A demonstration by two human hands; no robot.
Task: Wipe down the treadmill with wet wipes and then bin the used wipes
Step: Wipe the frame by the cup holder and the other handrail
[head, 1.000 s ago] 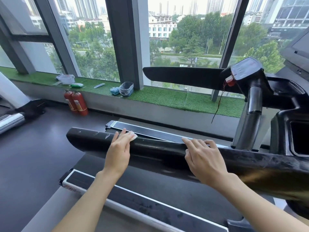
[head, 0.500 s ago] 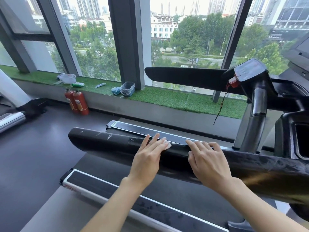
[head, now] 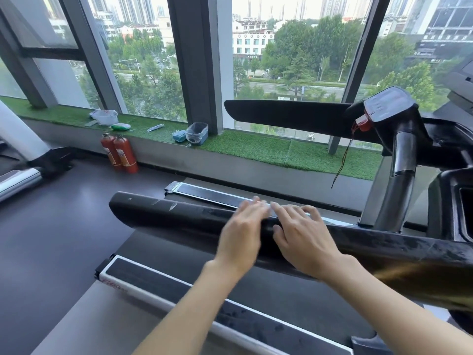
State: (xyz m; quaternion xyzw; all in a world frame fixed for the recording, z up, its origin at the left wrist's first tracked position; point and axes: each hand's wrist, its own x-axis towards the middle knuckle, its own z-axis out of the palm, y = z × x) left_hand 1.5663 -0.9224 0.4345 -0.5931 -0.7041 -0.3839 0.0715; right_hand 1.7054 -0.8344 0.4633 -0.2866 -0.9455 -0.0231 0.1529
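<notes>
The person stands at a black treadmill (head: 401, 185) by a big window. Both hands are on the near rail (head: 166, 213), a long black bar that runs across the middle of the view.

The left hand (head: 243, 231) lies flat on top of the rail. It is blurry. Its fingers (head: 256, 204) look straight and close together, and they press down. A bit of white shows right at the fingertips. It looks like the wipe (head: 268, 210), but the blur makes it hard to be sure.

The right hand (head: 304, 242) rests on the rail just beside the left hand, so close that they nearly touch. Its fingers (head: 311, 210) are a little spread and lie over the top of the rail. It holds nothing.

Under the rail is the grey belt (head: 158, 242). The far rail (head: 281, 114) sticks out to the left from the screen part (head: 389, 103), and a red clip (head: 363, 123) with a thin string hangs there.

Behind the treadmill is a ledge (head: 256, 147) covered in green fake grass. A small bin (head: 197, 133) with a clear bag in it stands on the ledge, well apart from the hands. A blue pack (head: 179, 136) sits just beside it. Farther left on the ledge are a green pack (head: 120, 126) and a white bag (head: 103, 116). Two red fire tanks (head: 120, 153) stand on the floor below.
</notes>
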